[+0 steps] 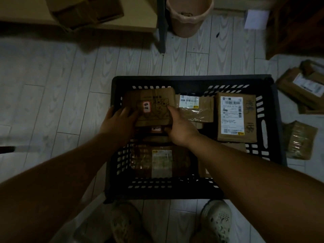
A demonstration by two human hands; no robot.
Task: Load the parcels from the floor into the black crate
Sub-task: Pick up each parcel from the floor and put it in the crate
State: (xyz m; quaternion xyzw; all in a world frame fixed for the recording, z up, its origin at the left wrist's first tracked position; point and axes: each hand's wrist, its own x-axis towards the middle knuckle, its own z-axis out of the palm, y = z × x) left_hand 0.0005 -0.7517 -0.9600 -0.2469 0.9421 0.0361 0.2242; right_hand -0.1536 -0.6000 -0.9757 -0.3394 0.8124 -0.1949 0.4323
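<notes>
Left hand (119, 118) and right hand (178, 127) clasp opposite edges of a cardboard parcel (154, 100) at the far-left corner of the black crate (192, 79), close to its walls and just beside a labelled parcel (194, 109), with loose parcels (301, 90) on the floor (70, 85) at right

At the top centre we see a beige plastic bucket (189, 20), and just to its left a dark upright metal leg (161, 28). We find an open brown cardboard box (87, 12) in the upper left, a white paper sheet (256, 19) in the upper right beside dark wooden furniture (296, 23), and two pale perforated shoes (219, 223) along the bottom edge.
</notes>
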